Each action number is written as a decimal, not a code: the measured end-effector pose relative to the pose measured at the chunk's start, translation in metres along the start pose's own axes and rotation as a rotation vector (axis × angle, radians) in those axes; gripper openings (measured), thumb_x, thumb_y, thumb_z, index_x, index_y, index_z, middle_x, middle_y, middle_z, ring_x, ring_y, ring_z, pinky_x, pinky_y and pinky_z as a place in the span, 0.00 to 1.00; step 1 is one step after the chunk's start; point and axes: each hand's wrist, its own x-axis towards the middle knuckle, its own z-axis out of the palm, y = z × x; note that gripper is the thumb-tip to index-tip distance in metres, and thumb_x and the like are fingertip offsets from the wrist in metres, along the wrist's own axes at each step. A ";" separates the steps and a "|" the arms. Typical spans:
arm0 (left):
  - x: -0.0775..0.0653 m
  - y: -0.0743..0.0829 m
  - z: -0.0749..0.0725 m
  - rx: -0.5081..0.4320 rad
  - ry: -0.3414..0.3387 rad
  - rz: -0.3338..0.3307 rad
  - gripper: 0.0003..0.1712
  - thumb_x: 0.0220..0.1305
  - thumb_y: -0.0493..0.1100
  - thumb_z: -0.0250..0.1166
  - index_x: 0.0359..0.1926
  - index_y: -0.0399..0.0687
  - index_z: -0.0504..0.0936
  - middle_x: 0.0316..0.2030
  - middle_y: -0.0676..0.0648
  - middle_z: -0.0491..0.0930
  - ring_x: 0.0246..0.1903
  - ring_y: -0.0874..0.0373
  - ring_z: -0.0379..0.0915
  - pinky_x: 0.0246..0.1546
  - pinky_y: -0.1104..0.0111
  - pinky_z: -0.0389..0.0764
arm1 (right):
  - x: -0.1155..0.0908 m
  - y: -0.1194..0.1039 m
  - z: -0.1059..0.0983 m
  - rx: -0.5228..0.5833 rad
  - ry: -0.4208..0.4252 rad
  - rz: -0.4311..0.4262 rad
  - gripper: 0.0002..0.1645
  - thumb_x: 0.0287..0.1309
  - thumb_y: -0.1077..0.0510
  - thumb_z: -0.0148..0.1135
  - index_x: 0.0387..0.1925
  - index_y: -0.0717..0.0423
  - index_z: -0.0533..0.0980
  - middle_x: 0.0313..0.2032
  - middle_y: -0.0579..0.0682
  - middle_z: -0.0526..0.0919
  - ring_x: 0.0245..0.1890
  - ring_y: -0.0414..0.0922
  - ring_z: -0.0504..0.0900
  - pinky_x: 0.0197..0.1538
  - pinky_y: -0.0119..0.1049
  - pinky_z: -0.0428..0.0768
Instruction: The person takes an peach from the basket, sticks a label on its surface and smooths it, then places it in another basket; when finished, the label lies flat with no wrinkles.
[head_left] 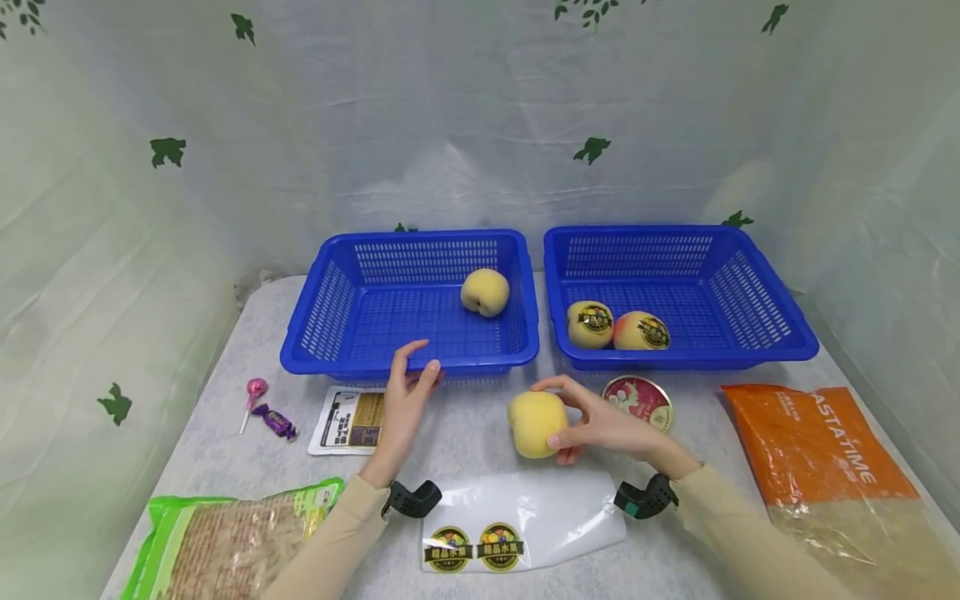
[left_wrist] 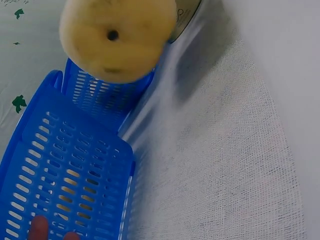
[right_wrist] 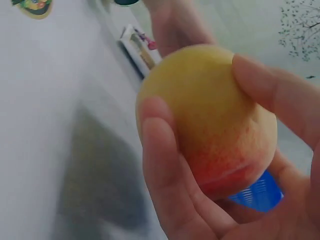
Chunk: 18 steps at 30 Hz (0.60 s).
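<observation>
My right hand (head_left: 603, 423) grips a yellow peach (head_left: 537, 424) above the table, between the two baskets and the sticker sheet. In the right wrist view, the fingers and thumb wrap the peach (right_wrist: 210, 120), which has a red blush low on one side. Nothing is held in my left hand (head_left: 405, 408), whose fingers are loosely bent by the front rim of the left blue basket (head_left: 408, 364). One peach (head_left: 485, 292) without a visible sticker lies in that basket. Below the hands is a white sheet (head_left: 525, 508) bearing two round black-and-gold fruit stickers (head_left: 500, 547).
The right blue basket (head_left: 678, 359) contains two stickered peaches (head_left: 589, 325). Behind my right hand lies a round red tin (head_left: 640, 402). A white packet (head_left: 345, 421), lollipop (head_left: 257, 388) and purple candy (head_left: 275, 422) are leftward. Bags lie front left (head_left: 232, 542) and right (head_left: 832, 450).
</observation>
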 end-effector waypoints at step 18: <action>0.000 0.001 -0.002 0.023 -0.020 -0.005 0.25 0.65 0.42 0.53 0.62 0.45 0.60 0.55 0.39 0.61 0.47 0.36 0.65 0.51 0.55 0.68 | 0.003 0.014 0.003 -0.092 0.058 0.003 0.40 0.52 0.60 0.63 0.63 0.43 0.53 0.57 0.61 0.58 0.30 0.59 0.79 0.33 0.50 0.78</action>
